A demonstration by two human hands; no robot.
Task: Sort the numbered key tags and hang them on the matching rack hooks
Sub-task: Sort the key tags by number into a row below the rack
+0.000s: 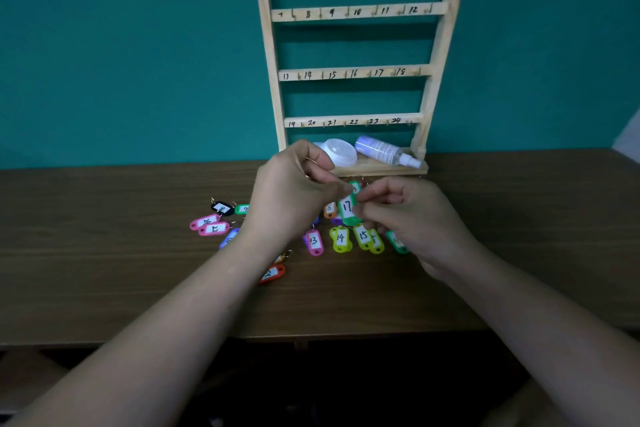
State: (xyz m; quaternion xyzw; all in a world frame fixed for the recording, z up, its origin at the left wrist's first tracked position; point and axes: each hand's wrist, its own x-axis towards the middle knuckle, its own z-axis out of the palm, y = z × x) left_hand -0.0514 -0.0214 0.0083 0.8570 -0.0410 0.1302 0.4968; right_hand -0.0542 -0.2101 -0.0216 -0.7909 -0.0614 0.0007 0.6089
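Observation:
A wooden rack point(353, 73) stands against the teal wall, its rails numbered 7 to 24 with small empty hooks. Both hands meet just in front of its base. My left hand point(294, 191) pinches the top of a green tag marked 17 point(347, 207), and my right hand point(412, 215) pinches the same tag from the right. Several coloured tags lie on the brown table below the hands: pink 13 point(314, 241), yellow-green 14 point(341, 238) and 15 point(363, 236), orange 8 point(329, 209). More tags lie left: a black one point(221, 208), two pink ones point(209, 225), an orange one point(272, 274).
On the rack's bottom shelf lie a white round lid or jar point(339, 151) and a small spray bottle point(386, 151) on its side. The table's front edge point(311, 336) runs below my forearms. The tabletop point(104, 253) stretches wide to both sides.

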